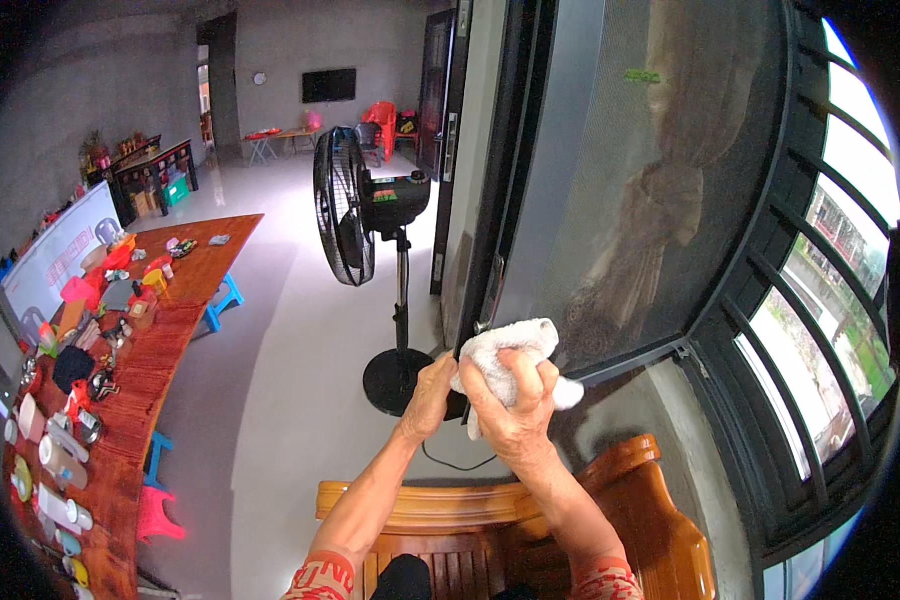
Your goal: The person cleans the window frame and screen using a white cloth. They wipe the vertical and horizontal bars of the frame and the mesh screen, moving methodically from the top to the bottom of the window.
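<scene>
L hand [431, 395] nr frame edge [544, 190]; R hand [515, 415] w/ cloth [498, 350]; fan [395, 205] beyond.

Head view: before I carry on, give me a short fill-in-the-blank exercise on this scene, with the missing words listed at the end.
The right hand holds a ____ cloth.
The fan stands on a round ____ base.
The long table lies toward the picture's ____ side.

Missing words: white; black; left.

Bare hands [515, 412]: we count two
White cloth [503, 350]: we see one
Standing fan [392, 205]: one
Blue stools [226, 300], left: we count two
Pink stool [157, 512], near left: one
Long table [160, 350], left: one
Wooden bench [460, 507], near: we see one
</scene>
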`<state>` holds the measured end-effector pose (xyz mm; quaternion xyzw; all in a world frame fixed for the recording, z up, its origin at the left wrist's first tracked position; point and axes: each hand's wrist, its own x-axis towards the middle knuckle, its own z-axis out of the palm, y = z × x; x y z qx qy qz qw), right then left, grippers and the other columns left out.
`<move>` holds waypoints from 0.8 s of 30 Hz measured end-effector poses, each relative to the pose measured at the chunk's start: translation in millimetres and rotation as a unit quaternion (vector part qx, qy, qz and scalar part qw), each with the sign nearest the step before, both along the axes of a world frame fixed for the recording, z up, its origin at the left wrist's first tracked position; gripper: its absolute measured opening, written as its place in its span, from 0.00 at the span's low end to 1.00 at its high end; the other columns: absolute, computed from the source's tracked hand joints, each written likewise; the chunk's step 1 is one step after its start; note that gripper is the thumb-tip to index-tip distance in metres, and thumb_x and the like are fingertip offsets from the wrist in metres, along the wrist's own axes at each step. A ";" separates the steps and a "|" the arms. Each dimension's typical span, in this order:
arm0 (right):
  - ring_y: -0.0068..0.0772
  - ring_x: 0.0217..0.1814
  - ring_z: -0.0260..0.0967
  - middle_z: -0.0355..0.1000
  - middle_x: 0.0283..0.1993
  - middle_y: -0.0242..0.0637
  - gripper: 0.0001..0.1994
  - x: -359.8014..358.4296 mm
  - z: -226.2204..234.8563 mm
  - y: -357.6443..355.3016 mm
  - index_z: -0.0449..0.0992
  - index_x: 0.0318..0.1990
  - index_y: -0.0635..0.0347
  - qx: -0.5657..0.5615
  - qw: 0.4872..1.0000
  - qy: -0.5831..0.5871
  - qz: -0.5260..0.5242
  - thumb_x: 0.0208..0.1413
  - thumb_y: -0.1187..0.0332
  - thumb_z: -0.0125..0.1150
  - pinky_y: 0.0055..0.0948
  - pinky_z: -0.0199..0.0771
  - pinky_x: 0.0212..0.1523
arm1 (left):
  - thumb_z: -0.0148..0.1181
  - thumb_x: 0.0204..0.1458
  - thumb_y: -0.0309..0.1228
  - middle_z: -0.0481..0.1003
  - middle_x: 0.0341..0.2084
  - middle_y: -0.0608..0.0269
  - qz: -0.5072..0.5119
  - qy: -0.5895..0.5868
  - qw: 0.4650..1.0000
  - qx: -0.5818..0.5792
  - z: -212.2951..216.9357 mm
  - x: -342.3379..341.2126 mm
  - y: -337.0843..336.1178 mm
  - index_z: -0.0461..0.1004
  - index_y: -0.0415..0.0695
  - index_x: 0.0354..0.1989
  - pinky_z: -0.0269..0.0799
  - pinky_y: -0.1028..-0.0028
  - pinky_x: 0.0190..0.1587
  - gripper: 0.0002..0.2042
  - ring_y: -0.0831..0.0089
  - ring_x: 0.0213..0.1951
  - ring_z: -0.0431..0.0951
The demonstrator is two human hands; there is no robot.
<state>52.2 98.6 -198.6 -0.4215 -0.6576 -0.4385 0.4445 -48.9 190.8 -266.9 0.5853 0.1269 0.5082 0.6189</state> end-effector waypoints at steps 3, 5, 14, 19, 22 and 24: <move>0.42 0.48 0.59 0.59 0.52 0.36 0.22 2.5 -9.6 -4.6 0.81 0.40 0.46 -0.024 0.999 -0.034 -0.025 0.31 0.75 0.67 0.34 0.69 0.42 | 0.38 0.66 0.40 0.72 0.38 0.66 -0.005 -0.027 0.999 0.018 1.7 0.6 -4.7 0.69 0.37 0.47 0.64 0.76 0.48 0.18 0.80 0.42 0.67; 0.42 0.46 0.59 0.59 0.52 0.36 0.23 2.8 -14.6 -6.8 0.81 0.41 0.46 -0.036 0.997 -0.053 -0.038 0.31 0.75 0.66 0.34 0.69 0.41 | 0.38 0.67 0.42 0.72 0.39 0.65 0.003 -0.024 0.999 0.041 7.9 -2.4 -10.0 0.69 0.37 0.47 0.64 0.76 0.49 0.19 0.79 0.43 0.68; 0.43 0.42 0.61 0.61 0.51 0.37 0.20 8.0 -22.2 -16.5 0.80 0.40 0.50 -0.081 0.992 -0.097 -0.009 0.32 0.75 0.66 0.34 0.69 0.37 | 0.34 0.67 0.44 0.71 0.38 0.65 -0.029 -0.007 0.998 0.049 8.0 -1.0 -8.6 0.68 0.38 0.47 0.64 0.76 0.47 0.22 0.79 0.41 0.67; 0.46 0.47 0.62 0.63 0.53 0.38 0.19 1.4 11.3 -6.2 0.79 0.39 0.51 -0.009 0.995 -0.086 -0.049 0.33 0.76 0.67 0.34 0.72 0.39 | 0.31 0.68 0.42 0.71 0.47 0.60 -0.010 -0.064 0.993 0.100 5.4 4.3 -7.9 0.66 0.36 0.54 0.61 0.74 0.53 0.23 0.75 0.49 0.67; 0.46 0.47 0.62 0.63 0.54 0.38 0.19 -7.4 7.3 0.3 0.79 0.39 0.52 0.007 0.991 -0.097 -0.088 0.33 0.77 0.66 0.35 0.72 0.39 | 0.30 0.67 0.45 0.70 0.50 0.58 -0.003 -0.044 0.993 0.106 1.5 6.3 -3.5 0.64 0.36 0.58 0.60 0.73 0.57 0.25 0.73 0.52 0.66; 0.46 0.46 0.62 0.63 0.55 0.38 0.19 -10.6 1.6 -2.8 0.79 0.39 0.53 -0.005 0.991 -0.087 -0.098 0.34 0.77 0.66 0.35 0.73 0.38 | 0.27 0.67 0.47 0.70 0.50 0.58 -0.042 -0.065 0.996 0.051 3.4 7.5 -6.3 0.64 0.37 0.59 0.60 0.72 0.58 0.27 0.73 0.53 0.67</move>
